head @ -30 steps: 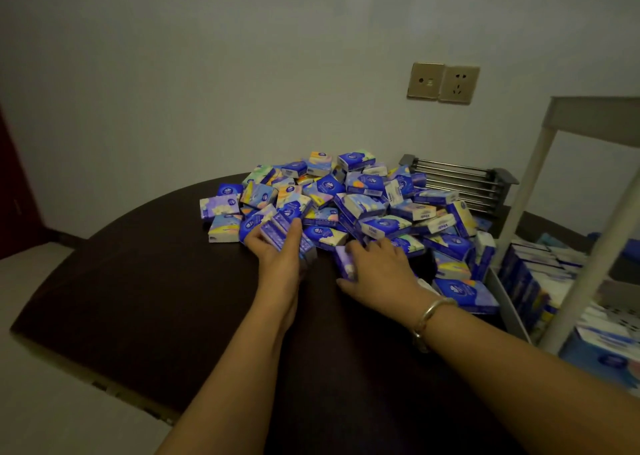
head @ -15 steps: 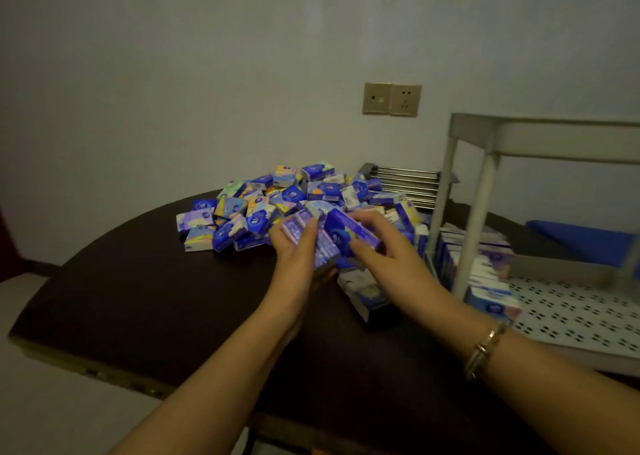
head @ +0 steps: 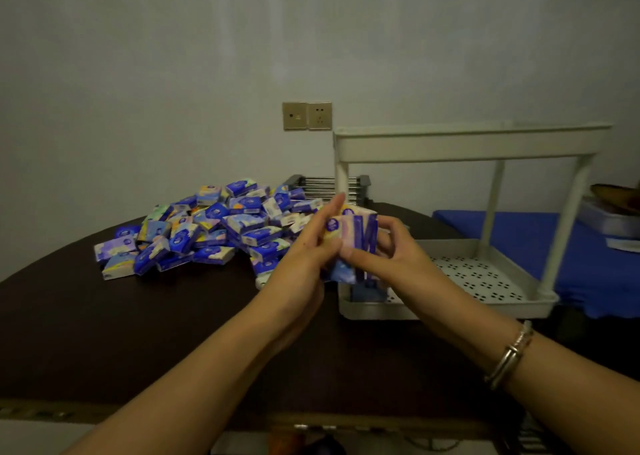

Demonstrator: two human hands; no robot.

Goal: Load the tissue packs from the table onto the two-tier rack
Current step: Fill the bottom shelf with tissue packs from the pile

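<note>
A heap of small blue and pastel tissue packs point(head: 207, 226) lies on the dark table point(head: 104, 333) at the back left. My left hand point(head: 304, 257) and my right hand point(head: 391, 250) press a bunch of tissue packs point(head: 353, 236) between them, lifted above the table just left of the white two-tier rack point(head: 467, 143). The rack's perforated lower tray point(head: 485, 278) shows mostly bare; a few packs stand at its near left corner, partly hidden behind my hands. What lies on the upper tier cannot be seen from here.
A metal wire rack point(head: 329, 184) stands behind the heap against the wall. Two wall sockets point(head: 306, 116) sit above it. A blue surface point(head: 606, 254) with other items lies right of the rack. The table's front edge point(head: 173, 416) runs below my forearms.
My hands gathered packs from the heap's front, lifted them together and carried them right toward the rack. The view swung right, bringing the whole rack into sight.
</note>
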